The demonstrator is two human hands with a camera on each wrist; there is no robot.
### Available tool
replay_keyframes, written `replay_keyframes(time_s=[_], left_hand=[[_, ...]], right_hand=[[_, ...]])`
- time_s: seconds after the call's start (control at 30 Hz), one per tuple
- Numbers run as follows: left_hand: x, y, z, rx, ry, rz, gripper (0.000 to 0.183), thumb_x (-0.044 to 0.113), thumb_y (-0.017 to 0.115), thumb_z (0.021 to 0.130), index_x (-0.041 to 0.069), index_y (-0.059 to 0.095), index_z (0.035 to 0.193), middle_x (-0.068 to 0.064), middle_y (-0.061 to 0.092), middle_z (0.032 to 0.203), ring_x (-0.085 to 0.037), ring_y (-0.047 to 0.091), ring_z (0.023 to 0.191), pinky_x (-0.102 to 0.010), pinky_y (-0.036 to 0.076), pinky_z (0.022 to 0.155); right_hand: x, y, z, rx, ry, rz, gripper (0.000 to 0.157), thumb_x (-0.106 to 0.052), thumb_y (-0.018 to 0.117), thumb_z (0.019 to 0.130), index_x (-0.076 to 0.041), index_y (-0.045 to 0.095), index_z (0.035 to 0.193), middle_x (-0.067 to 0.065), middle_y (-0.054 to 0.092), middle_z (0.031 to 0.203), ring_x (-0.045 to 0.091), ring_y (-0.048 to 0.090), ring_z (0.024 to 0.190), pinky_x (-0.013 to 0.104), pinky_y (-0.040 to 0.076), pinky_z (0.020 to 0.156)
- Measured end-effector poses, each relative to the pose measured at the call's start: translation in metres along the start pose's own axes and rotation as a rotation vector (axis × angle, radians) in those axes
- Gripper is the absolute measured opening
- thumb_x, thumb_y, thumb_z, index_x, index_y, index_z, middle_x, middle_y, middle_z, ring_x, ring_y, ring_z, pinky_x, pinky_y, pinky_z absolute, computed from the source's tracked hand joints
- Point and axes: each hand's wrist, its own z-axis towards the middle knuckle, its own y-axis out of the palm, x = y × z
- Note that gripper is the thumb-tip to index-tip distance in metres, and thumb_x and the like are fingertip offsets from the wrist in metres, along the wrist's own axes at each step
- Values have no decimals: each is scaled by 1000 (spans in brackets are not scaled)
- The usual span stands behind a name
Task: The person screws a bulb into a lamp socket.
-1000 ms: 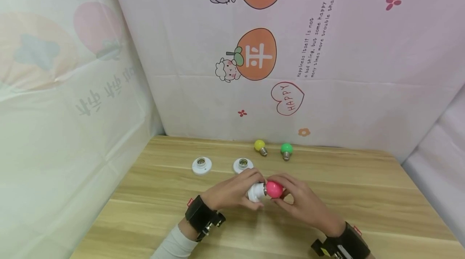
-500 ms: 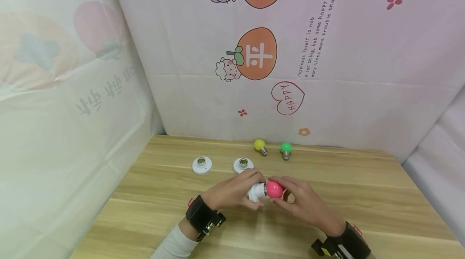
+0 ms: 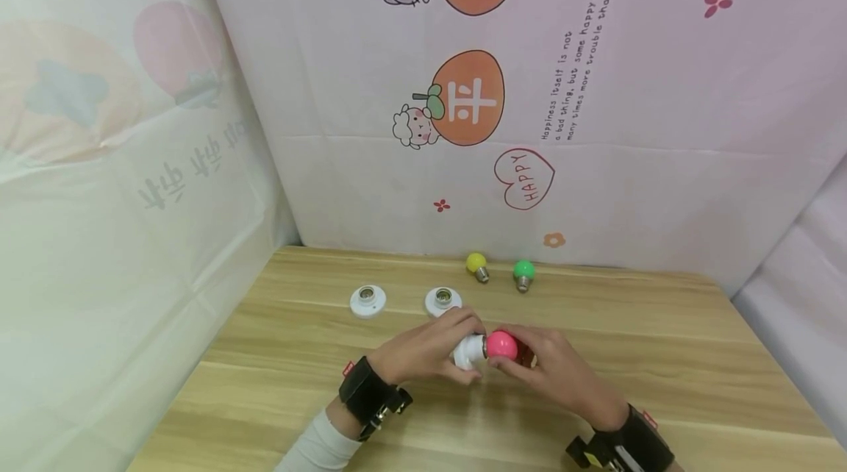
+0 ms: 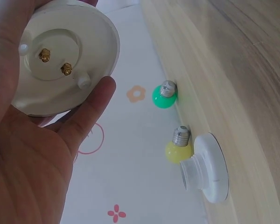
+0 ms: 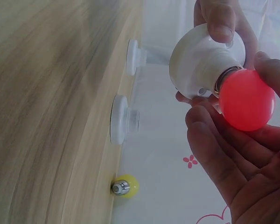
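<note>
In the head view my left hand (image 3: 445, 347) grips a white round lamp holder (image 3: 467, 351), tipped on its side with its mouth facing right. The left wrist view shows its hollow underside with two brass screws. A pinkish-red light bulb (image 3: 502, 346) sits with its metal base mostly inside the holder's mouth, a sliver of metal showing. My right hand (image 3: 556, 369) holds the bulb's globe between thumb and fingers. In the right wrist view the thumb lies on the red bulb (image 5: 247, 100) from above, with several fingers beneath it. Both hands are above the wooden table.
Two more white lamp holders, one at left (image 3: 367, 301) and one just behind my left hand (image 3: 442, 300), stand mouth up on the wooden table (image 3: 298, 369). A yellow bulb (image 3: 476, 264) and a green bulb (image 3: 524, 271) lie near the printed cloth (image 3: 357, 185) at the back.
My right fingers and thumb have shifted round the red bulb, which stays in the holder's mouth. The left hand keeps its grip almost unmoved. The yellow and green bulbs appear slightly farther right.
</note>
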Motion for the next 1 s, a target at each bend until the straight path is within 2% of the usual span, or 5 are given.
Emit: replay_keyframes(time_s=[0.13,0.37,0.63,0.8,1.0], left_hand=[[0,0,0,4,0,12,49,40,74,78,18,51,116,11,46,112,-2,41,99,-9,39,80],[0,0,-1,2,-8,27,50,41,73,79,17,50,116,11,45,112,-2,41,99,-8,40,79],[-2,0,-1,-3,-24,10,49,41,73,80,17,50,116,11,45,112,-2,41,99,-9,40,78],[-2,-1,-1,-4,-27,-7,47,41,72,80,18,51,116,12,45,112,-2,41,99,-8,40,78],[-2,-1,-2,1,-35,-16,48,41,73,80,19,50,116,12,44,112,-2,40,99,-9,40,77]], right_hand=[[1,0,0,-17,3,-12,37,-36,73,84,-15,65,113,-11,63,92,2,55,66,18,50,52],[-1,-1,0,-43,16,-15,53,-36,70,87,-13,52,131,3,50,127,6,55,78,19,52,55],[-5,-1,2,6,-50,13,36,-25,73,85,-23,61,118,-3,52,120,5,54,75,20,50,52],[-5,1,3,42,-96,37,48,-19,81,76,-20,61,119,-4,52,121,7,56,86,19,52,57],[-4,-1,3,12,-138,51,56,-5,79,72,-12,58,124,2,53,123,11,57,93,19,53,61]])
